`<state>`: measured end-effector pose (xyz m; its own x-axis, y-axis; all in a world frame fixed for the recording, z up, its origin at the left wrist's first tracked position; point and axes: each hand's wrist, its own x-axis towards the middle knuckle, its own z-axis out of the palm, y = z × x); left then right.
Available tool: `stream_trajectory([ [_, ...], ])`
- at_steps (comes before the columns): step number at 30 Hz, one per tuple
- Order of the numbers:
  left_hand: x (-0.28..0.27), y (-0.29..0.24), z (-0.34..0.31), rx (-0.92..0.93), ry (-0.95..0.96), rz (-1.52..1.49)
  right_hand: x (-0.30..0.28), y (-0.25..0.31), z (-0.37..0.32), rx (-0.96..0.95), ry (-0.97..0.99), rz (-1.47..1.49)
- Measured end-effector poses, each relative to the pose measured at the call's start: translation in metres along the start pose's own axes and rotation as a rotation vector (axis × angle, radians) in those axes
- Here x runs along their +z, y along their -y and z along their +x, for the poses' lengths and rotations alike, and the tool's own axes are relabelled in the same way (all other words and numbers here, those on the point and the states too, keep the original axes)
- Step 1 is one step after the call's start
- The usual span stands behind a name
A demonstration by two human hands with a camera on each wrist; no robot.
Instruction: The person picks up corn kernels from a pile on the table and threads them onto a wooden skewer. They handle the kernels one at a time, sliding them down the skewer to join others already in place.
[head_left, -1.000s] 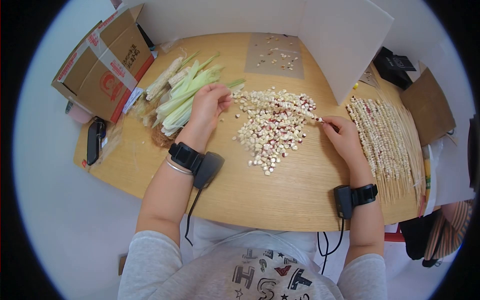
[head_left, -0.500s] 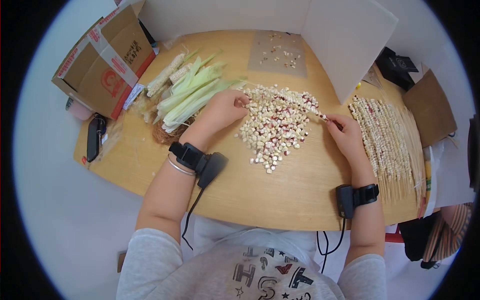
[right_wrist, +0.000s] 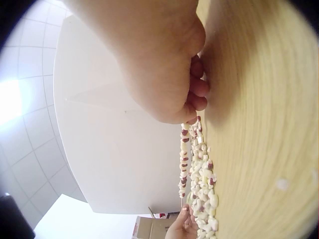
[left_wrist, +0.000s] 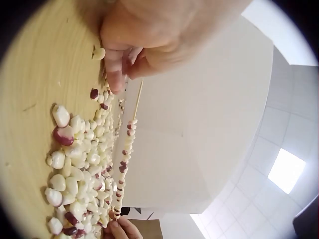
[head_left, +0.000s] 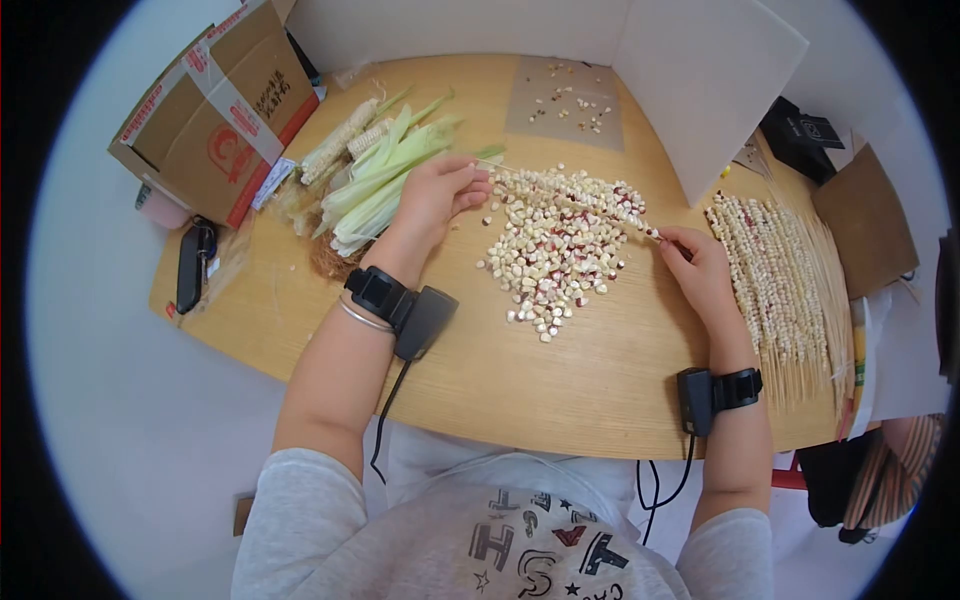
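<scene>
My right hand (head_left: 697, 268) pinches the near end of a thin wooden skewer threaded with corn kernels (right_wrist: 184, 162), pale with dark red ones among them. From there the skewer slants left over a loose pile of corn kernels (head_left: 555, 265). Its bare tip (left_wrist: 139, 97) points at my left hand (head_left: 445, 195), whose thumb and fingers come together there around a small pale kernel, mostly hidden by the fingertips. In the right wrist view, the left fingertips (right_wrist: 185, 208) meet the skewer's far end.
Corn husks (head_left: 385, 195) and cobs lie left of the pile, before a cardboard box (head_left: 215, 120). Finished kernel skewers (head_left: 765, 280) lie in rows at the right, beside bare sticks. A white panel (head_left: 705, 90) stands behind. A grey sheet (head_left: 530, 110) bears scattered kernels.
My left hand has gone right to the pile's edge, then up to the skewer's tip, its thumb and fingers now together. My right hand keeps holding the skewer nearly still.
</scene>
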<state>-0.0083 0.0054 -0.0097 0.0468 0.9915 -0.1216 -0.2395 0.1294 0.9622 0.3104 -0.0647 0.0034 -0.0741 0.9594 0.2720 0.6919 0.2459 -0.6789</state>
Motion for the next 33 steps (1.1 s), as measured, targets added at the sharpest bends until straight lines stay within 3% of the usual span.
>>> stream_trajectory([
  [8, -0.0003, -0.0041, -0.0018, -0.044, 0.001, -0.147, 0.0016, -0.0042, 0.0001, -0.006, -0.001, -0.018],
  [33, -0.0016, -0.0049, -0.0011, -0.004, -0.029, -0.078, 0.0005, -0.0018, -0.0001, -0.017, 0.000, -0.027],
])
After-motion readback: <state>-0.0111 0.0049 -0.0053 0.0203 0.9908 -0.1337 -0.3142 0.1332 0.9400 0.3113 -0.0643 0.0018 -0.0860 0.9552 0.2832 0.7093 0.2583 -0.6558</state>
